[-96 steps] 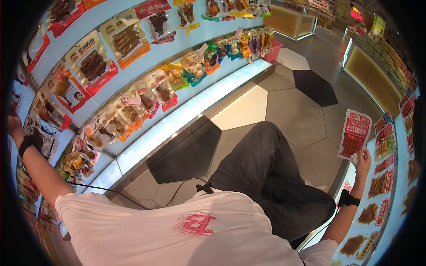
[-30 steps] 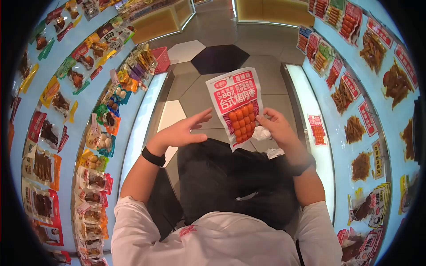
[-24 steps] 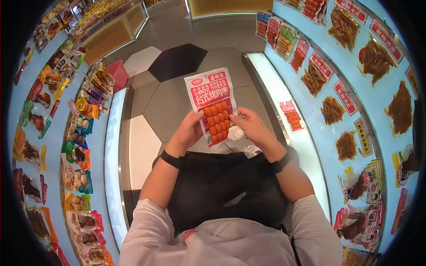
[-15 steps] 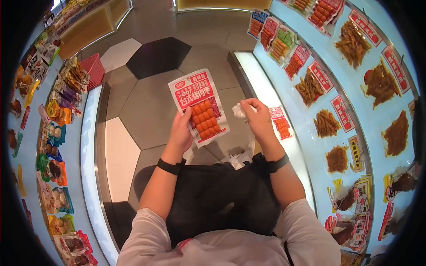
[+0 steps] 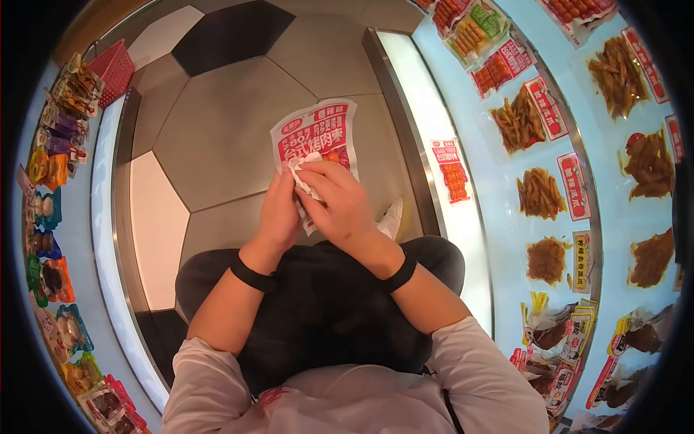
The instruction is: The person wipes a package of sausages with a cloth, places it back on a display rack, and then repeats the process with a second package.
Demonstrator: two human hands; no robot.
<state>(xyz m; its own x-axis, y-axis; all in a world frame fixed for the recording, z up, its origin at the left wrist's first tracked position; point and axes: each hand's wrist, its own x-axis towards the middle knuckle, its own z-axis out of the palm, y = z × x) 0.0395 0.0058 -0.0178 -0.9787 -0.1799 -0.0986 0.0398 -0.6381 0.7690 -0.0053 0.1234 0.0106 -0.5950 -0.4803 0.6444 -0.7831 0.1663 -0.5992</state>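
Note:
A red and white sausage packet [image 5: 316, 130] is held upright in front of my knees, its lower part mostly covered by my hands. My left hand [image 5: 280, 210] is closed on the packet's left edge. Over the packet's front, my right hand [image 5: 334, 199] grips a crumpled white tissue [image 5: 306, 173] and presses it to the surface. The two hands touch around the tissue. Some of the packet's printed sausages show just above the right fingers.
Hanging snack packs [image 5: 541, 193] line the right display wall, and a similar red sausage packet [image 5: 453, 172] lies on the lit ledge. More packaged snacks [image 5: 56, 278] fill the left shelf. A pink basket [image 5: 112, 72] stands at the far left on the tiled floor [image 5: 224, 130].
My right hand has moved left with the tissue, from beside the packet onto its front, meeting my left hand. The view has shifted, and the packet now sits lower behind my hands.

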